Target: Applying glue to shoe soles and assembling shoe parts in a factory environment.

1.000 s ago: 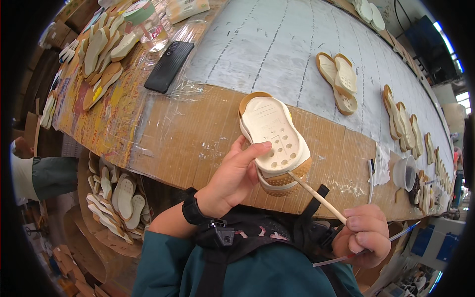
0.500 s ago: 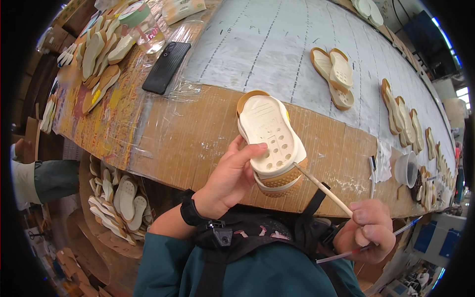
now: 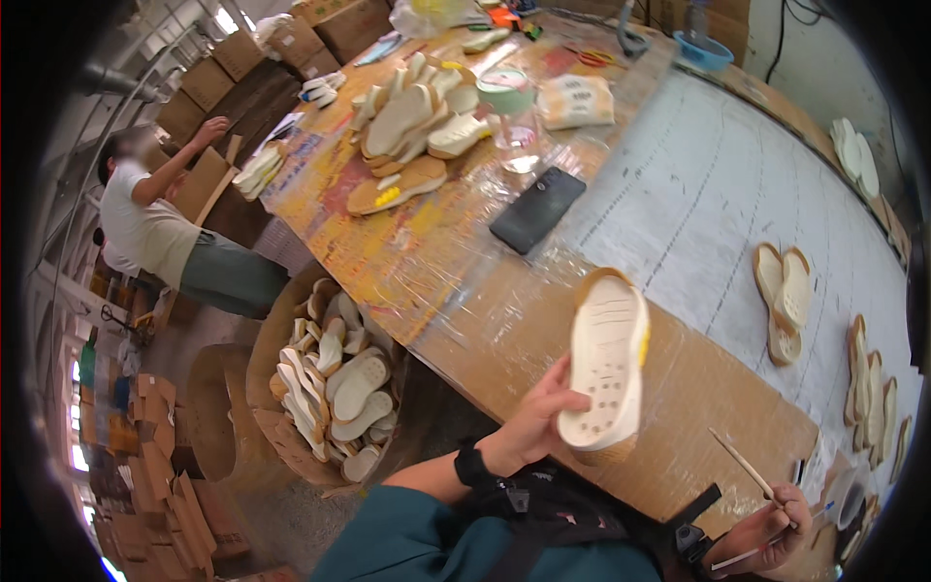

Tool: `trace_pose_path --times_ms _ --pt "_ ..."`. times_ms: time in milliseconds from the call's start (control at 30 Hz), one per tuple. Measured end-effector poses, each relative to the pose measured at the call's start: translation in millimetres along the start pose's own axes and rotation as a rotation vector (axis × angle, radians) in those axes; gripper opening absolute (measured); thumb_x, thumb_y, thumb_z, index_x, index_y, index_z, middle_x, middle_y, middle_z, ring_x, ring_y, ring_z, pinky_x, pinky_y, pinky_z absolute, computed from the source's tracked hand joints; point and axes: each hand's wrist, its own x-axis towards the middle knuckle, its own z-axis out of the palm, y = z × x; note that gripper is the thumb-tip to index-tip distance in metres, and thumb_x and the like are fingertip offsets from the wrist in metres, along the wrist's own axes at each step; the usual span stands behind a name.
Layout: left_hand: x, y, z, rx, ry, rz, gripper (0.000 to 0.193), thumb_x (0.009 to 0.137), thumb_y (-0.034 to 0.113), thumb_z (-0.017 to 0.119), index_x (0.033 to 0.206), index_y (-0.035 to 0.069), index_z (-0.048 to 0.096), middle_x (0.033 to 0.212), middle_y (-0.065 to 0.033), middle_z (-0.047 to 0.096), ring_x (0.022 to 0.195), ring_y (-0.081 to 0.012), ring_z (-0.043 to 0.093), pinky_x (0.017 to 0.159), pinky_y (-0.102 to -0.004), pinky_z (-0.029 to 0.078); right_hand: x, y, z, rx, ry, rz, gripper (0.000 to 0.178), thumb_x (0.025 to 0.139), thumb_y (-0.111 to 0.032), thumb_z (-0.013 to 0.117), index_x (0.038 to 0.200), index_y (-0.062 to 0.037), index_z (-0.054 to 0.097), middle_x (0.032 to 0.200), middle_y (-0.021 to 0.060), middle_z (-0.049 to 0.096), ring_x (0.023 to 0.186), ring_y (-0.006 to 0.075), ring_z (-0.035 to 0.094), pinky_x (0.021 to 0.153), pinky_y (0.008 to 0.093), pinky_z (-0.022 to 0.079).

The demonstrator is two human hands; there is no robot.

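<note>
My left hand (image 3: 539, 419) is closed around a cream shoe sole (image 3: 609, 354), tilted up over the cardboard-covered table edge. The sole has holes toward its near end, and tan edging and a yellow patch show along its rim. Away to the right, my right hand (image 3: 774, 532) grips a slim pale wooden stick (image 3: 745, 466), its tip pointing up and left, apart from the sole. A second thin, pale rod (image 3: 734, 560) sticks out beneath those fingers; its kind cannot be made out.
A black phone (image 3: 537, 210), a lidded clear cup (image 3: 517, 136) and piled soles (image 3: 402, 121) lie on the table. More soles (image 3: 790, 301) rest on the grey surface at right. Below, a large carton (image 3: 267, 388) holds many soles. Another person (image 3: 160, 213) stands at far left.
My view has swung left, bringing the carton and the other person into fuller view. The wooden stick's tip, at the sole's edge before, is now away from it.
</note>
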Motion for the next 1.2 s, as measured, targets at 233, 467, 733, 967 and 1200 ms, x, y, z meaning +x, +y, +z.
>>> trace_pose_path --times_ms 233,467,733,967,1200 --pt "11 137 -24 0.164 0.129 0.439 0.054 0.073 0.014 0.054 0.122 0.000 0.038 0.115 -0.0106 0.050 0.104 -0.0218 0.050 0.092 -0.0330 0.038 -2 13 0 0.132 -0.157 0.133 0.023 0.085 -0.017 0.051 0.097 0.0036 0.051 0.089 0.0137 0.055 0.082 0.0212 0.053 0.072 0.0290 0.043" --pt "86 451 -75 0.873 0.177 0.954 0.037 0.084 0.020 0.050 0.113 -0.001 0.038 0.095 -0.0153 0.054 0.088 -0.0258 0.054 0.086 -0.0391 0.042 -6 -6 5 -0.014 -0.028 0.388 0.013 0.085 -0.012 0.051 0.086 0.0005 0.052 0.077 0.0097 0.056 0.069 0.0146 0.052 0.063 0.0243 0.041" --pt "130 203 -58 0.438 -0.040 0.308 0.018 0.085 0.024 0.051 0.097 0.012 0.056 0.092 0.0015 0.059 0.088 -0.0121 0.054 0.076 -0.0278 0.041 17 43 -48 -0.177 -0.010 0.420 0.007 0.083 -0.004 0.054 0.087 0.0011 0.056 0.074 0.0071 0.060 0.066 0.0127 0.056 0.060 0.0224 0.044" --pt "109 40 -16 0.525 -0.014 0.020 0.013 0.088 0.019 0.047 0.088 0.008 0.053 0.078 -0.0012 0.055 0.075 -0.0111 0.053 0.065 -0.0243 0.041 29 126 -210 -0.214 0.453 0.602 0.011 0.083 -0.007 0.054 0.088 0.0024 0.055 0.083 0.0071 0.060 0.071 0.0121 0.058 0.066 0.0204 0.047" --pt "104 -4 -20 0.782 -0.067 -0.013 0.011 0.088 0.015 0.048 0.088 0.005 0.053 0.080 -0.0027 0.057 0.073 -0.0104 0.055 0.063 -0.0212 0.043 25 157 -250 -0.508 0.294 0.726 0.024 0.085 -0.013 0.053 0.102 0.0038 0.052 0.092 0.0081 0.059 0.085 0.0140 0.056 0.076 0.0231 0.044"
